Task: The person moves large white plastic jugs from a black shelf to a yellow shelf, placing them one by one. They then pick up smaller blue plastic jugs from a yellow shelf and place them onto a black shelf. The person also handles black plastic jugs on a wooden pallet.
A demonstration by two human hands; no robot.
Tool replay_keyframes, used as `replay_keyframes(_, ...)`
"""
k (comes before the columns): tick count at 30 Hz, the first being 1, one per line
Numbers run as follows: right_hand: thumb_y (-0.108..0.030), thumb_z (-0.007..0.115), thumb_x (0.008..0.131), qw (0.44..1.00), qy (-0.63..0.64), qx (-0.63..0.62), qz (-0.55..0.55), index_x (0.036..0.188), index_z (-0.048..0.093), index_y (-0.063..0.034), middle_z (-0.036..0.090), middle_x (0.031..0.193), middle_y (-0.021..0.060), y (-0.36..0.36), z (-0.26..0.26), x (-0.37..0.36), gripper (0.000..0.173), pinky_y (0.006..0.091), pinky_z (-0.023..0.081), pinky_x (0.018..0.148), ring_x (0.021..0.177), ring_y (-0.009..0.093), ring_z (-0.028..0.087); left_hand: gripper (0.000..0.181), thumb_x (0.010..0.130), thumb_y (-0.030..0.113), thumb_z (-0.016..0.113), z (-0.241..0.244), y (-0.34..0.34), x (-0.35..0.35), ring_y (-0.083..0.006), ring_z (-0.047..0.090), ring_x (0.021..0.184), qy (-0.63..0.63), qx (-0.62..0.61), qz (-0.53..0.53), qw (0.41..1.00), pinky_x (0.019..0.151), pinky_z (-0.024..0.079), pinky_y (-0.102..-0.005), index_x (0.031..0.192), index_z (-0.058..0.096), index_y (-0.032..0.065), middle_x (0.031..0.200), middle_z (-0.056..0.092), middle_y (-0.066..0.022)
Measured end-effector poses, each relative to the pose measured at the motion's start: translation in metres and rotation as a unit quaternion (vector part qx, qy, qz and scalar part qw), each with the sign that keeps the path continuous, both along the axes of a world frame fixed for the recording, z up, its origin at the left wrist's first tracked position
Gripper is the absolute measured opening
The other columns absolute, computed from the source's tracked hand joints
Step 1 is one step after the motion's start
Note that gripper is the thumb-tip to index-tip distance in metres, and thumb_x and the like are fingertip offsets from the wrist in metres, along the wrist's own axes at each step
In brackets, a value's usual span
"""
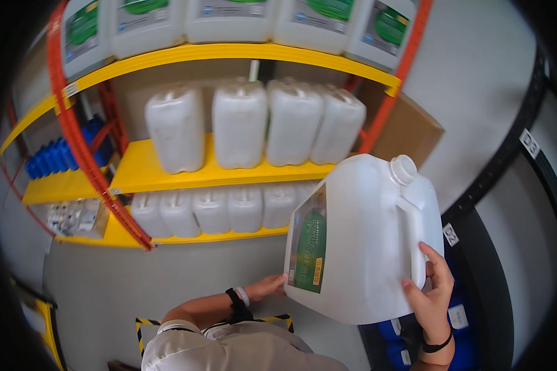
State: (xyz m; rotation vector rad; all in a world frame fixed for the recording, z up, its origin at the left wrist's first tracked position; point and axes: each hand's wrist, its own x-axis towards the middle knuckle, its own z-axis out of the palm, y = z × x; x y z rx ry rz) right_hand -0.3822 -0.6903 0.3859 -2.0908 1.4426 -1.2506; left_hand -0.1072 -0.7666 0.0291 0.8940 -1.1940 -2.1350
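A large white plastic jerrycan [362,259] is held up in front of me, tilted, with its capped neck [403,169] toward the upper right. A green and grey label [308,243] with writing covers its left-facing side. My right hand [431,283] is wrapped around one end of its moulded handle [413,232]. At the lower left corner, my left hand [269,286] holds the can's base edge, its fingertips partly hidden behind the plastic. A black band and a light band circle the left wrist.
Ahead stands a rack with orange uprights [86,157] and yellow shelves [167,178], carrying white jerrycans [240,125] on several levels. Blue containers [55,157] sit on the left bay. Blue containers [459,320] with labels fill a dark rack [487,273] at right. Striped tape [139,336] marks the floor.
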Motion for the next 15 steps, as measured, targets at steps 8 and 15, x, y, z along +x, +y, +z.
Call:
replay_keyframes(8,0.007,0.067,0.068,0.975,-0.057,0.058,0.206,0.125,0.050,0.0026,0.062,0.089,0.0072,-0.052,-0.007,0.140,0.060,0.0205,0.043,0.065,0.072,0.008,0.053,0.058,0.099,0.051,0.032,0.000,0.059,0.152,-0.0191,0.052,0.116,-0.020,0.051,0.276,0.960,0.101,0.040,-0.0369,0.133,0.042,0.0052,0.127,0.053,-0.0092)
replay_keyframes(15,-0.004,0.074,0.069,0.948,-0.031,0.030,0.314,0.126,0.053,-0.0048,0.038,0.067,-0.0025,-0.092,-0.035,0.303,0.061,0.0213,0.034,0.054,0.060,0.009,0.035,0.060,0.098,0.053,0.030,-0.018,0.106,0.312,-0.0174,0.054,0.112,-0.034,0.070,0.391,0.917,0.097,0.043,-0.0357,0.132,0.044,0.0058,0.124,0.055,-0.0079)
